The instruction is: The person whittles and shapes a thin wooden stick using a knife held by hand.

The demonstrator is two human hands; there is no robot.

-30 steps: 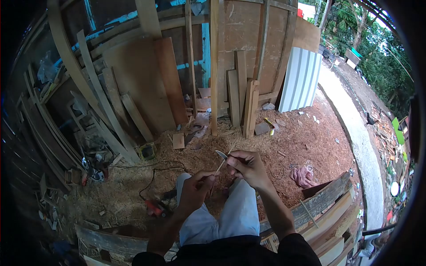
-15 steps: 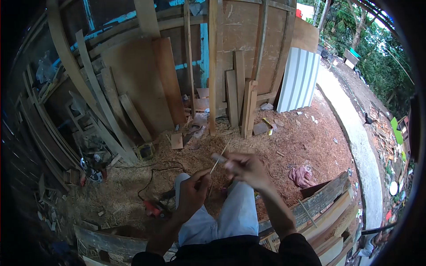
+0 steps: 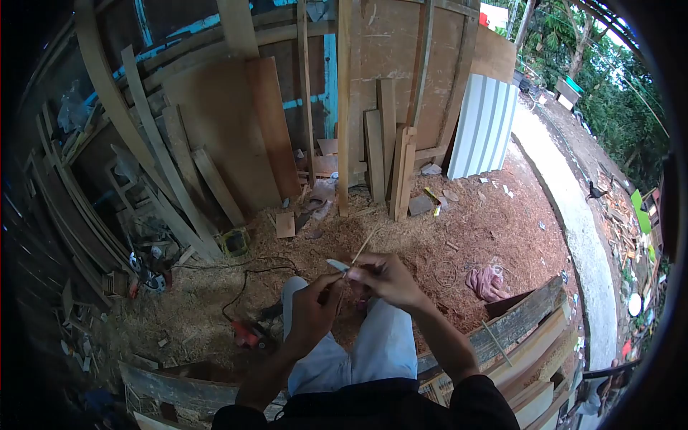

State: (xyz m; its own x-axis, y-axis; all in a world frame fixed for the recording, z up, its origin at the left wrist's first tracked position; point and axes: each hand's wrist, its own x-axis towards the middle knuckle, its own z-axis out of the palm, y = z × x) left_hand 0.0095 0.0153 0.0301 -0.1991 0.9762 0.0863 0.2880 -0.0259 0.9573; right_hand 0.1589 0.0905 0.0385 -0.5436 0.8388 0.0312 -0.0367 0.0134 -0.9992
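Observation:
A thin pale wooden stick (image 3: pixel 365 244) rises at a slant from my left hand (image 3: pixel 316 307), whose fingers are closed around its lower part. My right hand (image 3: pixel 385 278) is closed on a small knife, its light blade (image 3: pixel 337 265) pointing left and lying across the stick. Both hands are close together above my knees, nearly touching. The knife's handle is mostly hidden inside my right fingers.
Wood shavings (image 3: pixel 466 236) cover the ground. A red power tool (image 3: pixel 247 335) with a black cord lies left of my legs. Boards (image 3: pixel 401 175) lean on the wall, a pink cloth (image 3: pixel 487 284) lies right, and a plank bench (image 3: pixel 516 322) is beneath me.
My right hand has moved slightly left and down, bringing the blade across the stick near my left fingers. My left hand stays almost in place.

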